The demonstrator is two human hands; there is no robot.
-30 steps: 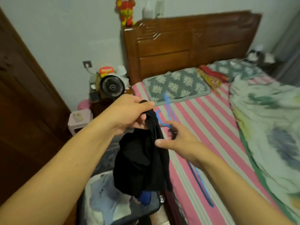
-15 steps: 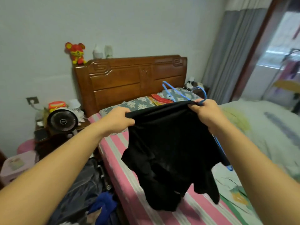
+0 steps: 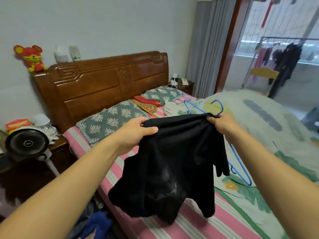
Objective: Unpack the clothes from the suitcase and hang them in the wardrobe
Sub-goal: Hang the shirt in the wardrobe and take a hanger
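I am looking into a bedroom with pale walls, and a bed (image 3: 110, 173) with a pink-and-white striped sheet fills the middle and right of my view. A carved wooden headboard (image 3: 103, 81) stands at the far end of it, and a pale floral quilt (image 3: 269, 128) is heaped across the right side. Far right, a grey curtain (image 3: 207, 49) hangs beside a doorway to a balcony where dark clothes hang on a rack (image 3: 286, 54). Two grey patterned pillows (image 3: 114, 116) lie against the headboard. On the left, a dark nightstand carries a round black fan (image 3: 27, 143).

Over the near part of the bed hangs a black garment (image 3: 172, 163), spread between both hands and drooping toward the striped sheet without my being able to say whether its hem touches. My left hand (image 3: 136, 133) grips its upper left corner, fingers curled over the cloth and thumb on top. My right hand (image 3: 222, 123) is clenched on the upper right corner, and it appears to hold blue hangers (image 3: 241, 171) as well; hooks rise behind the knuckles and a blue bar runs down past the garment's right edge. A red plush toy (image 3: 33, 57) sits on the headboard's left end.
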